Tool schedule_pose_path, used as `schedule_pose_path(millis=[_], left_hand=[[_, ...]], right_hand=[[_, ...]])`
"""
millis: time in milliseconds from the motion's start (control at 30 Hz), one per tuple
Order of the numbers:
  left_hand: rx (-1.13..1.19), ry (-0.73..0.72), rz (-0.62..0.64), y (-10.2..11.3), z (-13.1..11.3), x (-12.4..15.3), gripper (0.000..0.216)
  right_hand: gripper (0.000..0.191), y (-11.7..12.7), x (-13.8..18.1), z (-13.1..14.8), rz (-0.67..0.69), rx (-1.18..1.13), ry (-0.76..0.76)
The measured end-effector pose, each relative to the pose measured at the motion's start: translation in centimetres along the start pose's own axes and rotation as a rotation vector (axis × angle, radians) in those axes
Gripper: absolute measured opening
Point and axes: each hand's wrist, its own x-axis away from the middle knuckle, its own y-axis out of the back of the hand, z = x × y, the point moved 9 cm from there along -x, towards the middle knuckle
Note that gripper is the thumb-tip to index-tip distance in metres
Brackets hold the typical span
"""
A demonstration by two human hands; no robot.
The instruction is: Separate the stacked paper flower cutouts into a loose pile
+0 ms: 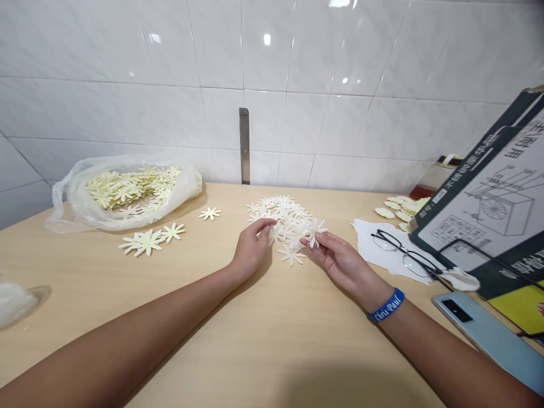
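Observation:
A pile of white flower-shaped cutouts [284, 211] lies on the table between my two hands. My left hand [253, 246] is closed at the pile's left side, with thumb and fingers pinching the edge of a white flower cutout [275, 232]. On the other side, my right hand [340, 260], with a blue wristband [387, 306] at the wrist, pinches another flower cutout [315, 229] raised above the tabletop. Just below the pile, one loose flower [291, 255] lies flat. The material of the cutouts is unclear.
At the left, an open plastic bag [187, 192] holds pale yellow flowers; several more [147, 242] lie before it. To the right are white paper [366, 241], glasses [399, 246], a phone [493, 334], scalloped pieces [385, 213] and a large printed box [488, 198]. A tiled wall [280, 124] stands behind.

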Motion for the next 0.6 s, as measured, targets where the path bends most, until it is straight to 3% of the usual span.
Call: schedule_pose_path(millis=[167, 267, 433, 500, 600], left_hand=[[0.021, 0.134, 0.016, 0.1, 2.3, -0.9, 0.029], [0.000, 0.154, 0.025, 0.3, 2.5, -1.1, 0.030], [-0.099, -0.042, -0.093, 1.5, -0.7, -0.6, 0.019], [0.009, -0.095, -0.008, 0.4, -1.8, 0.0, 0.023], [0.231, -0.024, 0.288, -3.0, -2.0, 0.9, 0.026]], right_hand=[[0.016, 0.3, -0.1, 0.2, -0.019, 0.028, 0.034], [0.016, 0.3, 0.0, 0.2, -0.029, -0.002, 0.028], [0.013, 0.1, 0.1, 0.1, -0.015, -0.030, -0.002], [0.013, -0.6, 0.3, 0.0, 0.034, -0.024, -0.015], [0.013, -2.2, 0.9, -0.3, 0.149, 0.010, -0.037]])
